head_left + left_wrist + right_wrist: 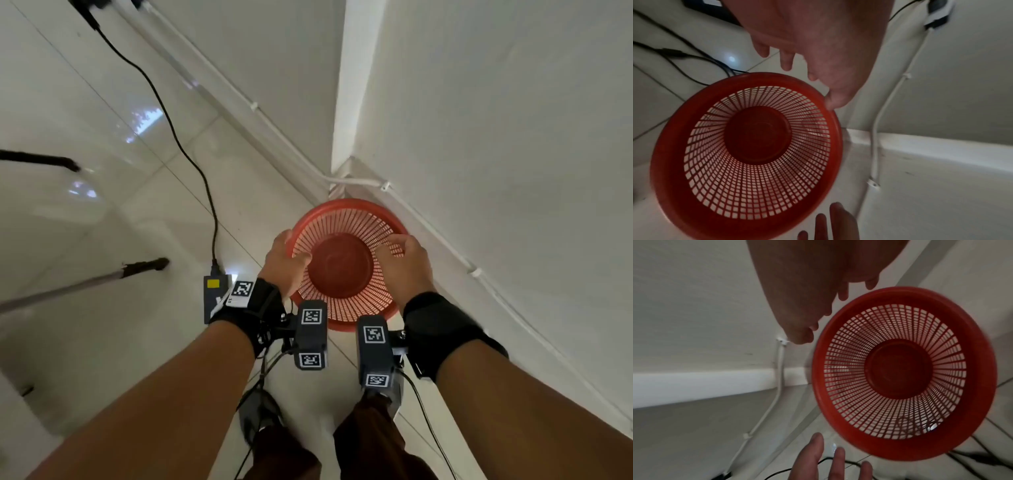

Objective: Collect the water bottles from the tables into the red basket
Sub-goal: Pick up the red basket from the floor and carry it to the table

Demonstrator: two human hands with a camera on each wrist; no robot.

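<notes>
An empty red mesh basket (346,205) stands on the tiled floor in a wall corner. No water bottle shows in any view. My left hand (287,263) hovers over the basket's left rim and my right hand (400,260) over its right rim, both with loosely spread fingers that hold nothing. In the left wrist view the left hand (818,48) is just above the basket (668,162), thumb close to the rim; I cannot tell if it touches. The right wrist view shows the right hand (807,288) beside the basket (978,369), apart from it.
White walls meet right behind the basket, with a white cable conduit (428,226) along the skirting. A black cable (178,137) runs to a power adapter (215,294) on the floor at my left. Tripod legs (85,281) stand further left.
</notes>
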